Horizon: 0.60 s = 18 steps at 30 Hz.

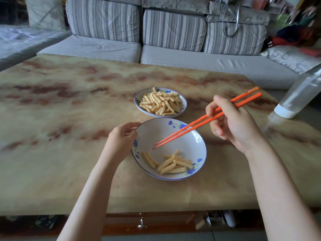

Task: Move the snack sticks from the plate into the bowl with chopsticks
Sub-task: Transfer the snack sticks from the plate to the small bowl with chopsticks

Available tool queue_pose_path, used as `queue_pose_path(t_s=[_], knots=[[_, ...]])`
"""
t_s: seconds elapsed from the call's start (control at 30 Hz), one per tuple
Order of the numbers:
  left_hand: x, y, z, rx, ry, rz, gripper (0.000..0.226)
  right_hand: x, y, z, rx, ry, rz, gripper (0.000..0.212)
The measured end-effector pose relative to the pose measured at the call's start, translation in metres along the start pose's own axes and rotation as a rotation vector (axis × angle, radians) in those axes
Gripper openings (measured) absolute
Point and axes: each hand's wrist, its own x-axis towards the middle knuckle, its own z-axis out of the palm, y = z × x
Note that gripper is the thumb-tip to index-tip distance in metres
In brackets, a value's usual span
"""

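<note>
Head view: right hand [232,126] grips chopsticks [248,101] over bowl [165,133]; left hand [121,138] holds its rim

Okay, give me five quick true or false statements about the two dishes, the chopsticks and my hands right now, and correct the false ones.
1. The orange chopsticks pinch a snack stick. False: their tips hang empty over the white blue-flowered bowl.
2. The right hand holds the chopsticks. True.
3. The shallow blue-rimmed plate holds more ridged yellow snack sticks than the bowl. True.
4. The left hand holds the plate. False: it holds the bowl's left rim.
5. The bowl is empty. False: several sticks lie in it.
</note>
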Motion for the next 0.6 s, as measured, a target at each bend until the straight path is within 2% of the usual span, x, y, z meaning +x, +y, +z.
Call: queue_pose_path(t_s=[0.4, 0.6], knots=[[0.0005, -0.0014, 0.0008, -0.014, -0.002, -0.012, 0.042, -0.0087, -0.0007, -0.0005, -0.077, -0.114, 0.065, 0.044], [-0.0005, -0.0006, 0.0, -0.027, -0.006, -0.006, 0.041, -0.0044, 0.0059, 0.0042, -0.042, -0.023, 0.048, 0.043]])
